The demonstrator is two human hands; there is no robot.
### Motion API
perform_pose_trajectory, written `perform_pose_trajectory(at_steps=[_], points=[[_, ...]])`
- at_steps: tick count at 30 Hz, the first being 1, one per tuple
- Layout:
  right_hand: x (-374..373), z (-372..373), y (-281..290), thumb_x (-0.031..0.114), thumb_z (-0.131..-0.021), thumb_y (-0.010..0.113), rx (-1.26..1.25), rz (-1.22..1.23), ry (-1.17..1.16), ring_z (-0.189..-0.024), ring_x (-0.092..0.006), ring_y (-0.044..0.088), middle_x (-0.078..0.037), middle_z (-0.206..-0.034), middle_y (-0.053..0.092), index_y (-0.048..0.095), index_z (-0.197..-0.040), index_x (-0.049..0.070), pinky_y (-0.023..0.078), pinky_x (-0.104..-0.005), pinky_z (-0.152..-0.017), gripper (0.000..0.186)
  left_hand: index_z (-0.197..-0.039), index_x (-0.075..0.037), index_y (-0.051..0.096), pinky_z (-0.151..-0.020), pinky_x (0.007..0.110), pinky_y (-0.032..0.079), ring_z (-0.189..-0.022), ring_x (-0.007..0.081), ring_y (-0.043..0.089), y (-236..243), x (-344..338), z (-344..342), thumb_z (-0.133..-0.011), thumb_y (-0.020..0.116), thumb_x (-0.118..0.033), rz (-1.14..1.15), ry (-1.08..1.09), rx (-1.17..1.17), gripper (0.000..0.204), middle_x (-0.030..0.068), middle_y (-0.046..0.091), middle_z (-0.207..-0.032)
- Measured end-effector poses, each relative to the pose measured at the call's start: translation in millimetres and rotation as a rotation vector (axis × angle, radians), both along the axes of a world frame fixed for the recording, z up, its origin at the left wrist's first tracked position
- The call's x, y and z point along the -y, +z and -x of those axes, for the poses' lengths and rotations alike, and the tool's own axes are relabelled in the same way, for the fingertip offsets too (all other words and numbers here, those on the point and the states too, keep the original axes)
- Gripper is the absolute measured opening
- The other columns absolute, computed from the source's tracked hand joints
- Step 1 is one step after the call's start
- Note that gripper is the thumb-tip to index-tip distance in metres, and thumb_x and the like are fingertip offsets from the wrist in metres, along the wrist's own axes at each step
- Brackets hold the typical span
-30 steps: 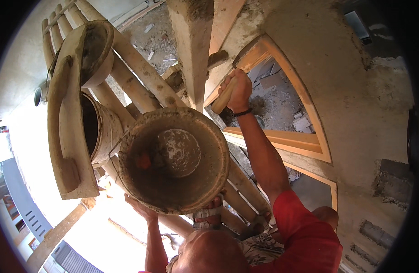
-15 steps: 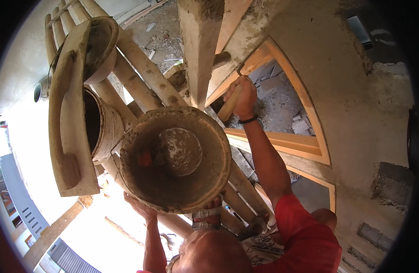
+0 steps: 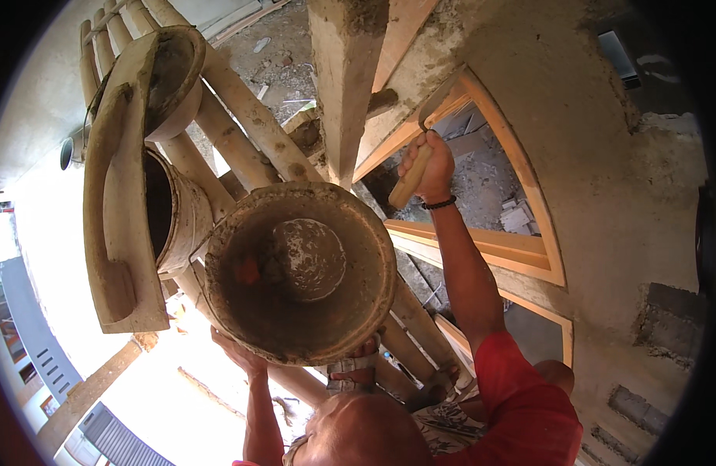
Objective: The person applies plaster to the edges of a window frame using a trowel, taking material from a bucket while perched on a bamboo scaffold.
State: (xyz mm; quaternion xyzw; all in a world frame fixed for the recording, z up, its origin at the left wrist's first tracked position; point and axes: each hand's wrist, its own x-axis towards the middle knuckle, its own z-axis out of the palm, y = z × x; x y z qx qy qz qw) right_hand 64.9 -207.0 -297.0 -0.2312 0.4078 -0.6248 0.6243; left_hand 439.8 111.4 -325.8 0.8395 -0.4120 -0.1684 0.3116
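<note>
R grip is wrapped round the wooden handle of a trowel, blade up by the top of the window frame; can't tell from here if it touches the wall. L grip sits against the low outer side of the bucket, fingers partly hidden, so can't tell how tight.

IMO best: R wrist firm but not stiff, blade nearly flat, pressure even; go easy at the frame edge b/c a slip there would prob. nick or smear the wood. L hand shd steady the bucket, mouth up, esp. w/ wet grey mix at its bottom.

Bamboo poles below are round w/ gaps btwn, so watch balance. Wooden float lies over two other buckets, off to the L; don't knock it.
</note>
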Motion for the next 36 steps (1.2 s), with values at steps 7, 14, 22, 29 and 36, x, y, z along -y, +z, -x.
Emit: perform_pose_trajectory(at_steps=[7,14,22,29,36], points=[[-32.7,-8.1,-30.5,0.036,-0.092,0.053,-0.064,-0.449,0.042,-0.051,-0.0189,0.051,-0.004,-0.064,0.049,0.047,-0.084,0.013,0.047,-0.0368,-0.046,0.025,-0.140,0.006,0.030,-0.093,0.052,0.040,-0.111,0.0450,0.051,-8.4,-3.3,-3.5,-0.087,0.048,-0.067,-0.035,0.022,-0.012,0.092,0.0303,0.049,-0.123],[-33.3,-8.5,3.1,0.032,-0.095,0.050,-0.194,-0.132,0.068,-0.050,-0.0182,0.053,-0.005,-0.065,0.049,0.046,-0.084,0.011,0.048,-0.0351,-0.044,0.024,-0.141,0.006,0.029,-0.095,0.052,0.040,-0.113,0.0449,0.050,-11.8,-9.9,-8.2,-0.088,0.047,-0.065,-0.004,-0.016,0.000,0.090,0.0311,0.047,-0.126],[-3.1,-12.5,19.2,0.031,-0.096,0.048,-0.209,-0.037,-0.015,-0.051,-0.0184,0.054,-0.006,-0.065,0.050,0.046,-0.087,0.008,0.050,-0.0344,-0.044,0.024,-0.141,0.006,0.029,-0.096,0.051,0.039,-0.115,0.0439,0.049,-6.7,-4.1,-2.2,-0.088,0.047,-0.065,-0.010,0.033,-0.013,0.090,0.0304,0.047,-0.127],[-1.9,-14.5,14.6,0.032,-0.096,0.049,-0.212,-0.021,-0.057,-0.052,-0.0188,0.055,-0.006,-0.065,0.051,0.047,-0.087,0.009,0.051,-0.0350,-0.046,0.025,-0.142,0.006,0.028,-0.095,0.051,0.040,-0.113,0.0441,0.050,-2.4,-2.2,-0.9,-0.088,0.046,-0.066,-0.028,0.049,-0.033,0.091,0.0305,0.048,-0.125],[-5.3,-22.0,1.5,0.033,-0.095,0.051,0.007,-0.263,-0.050,-0.051,-0.0202,0.053,-0.006,-0.065,0.051,0.047,-0.085,0.010,0.050,-0.0368,-0.046,0.025,-0.142,0.006,0.027,-0.094,0.052,0.040,-0.112,0.0456,0.050,-4.0,-2.7,-0.8,-0.087,0.048,-0.068,-0.024,0.055,-0.043,0.095,0.0313,0.049,-0.125]])
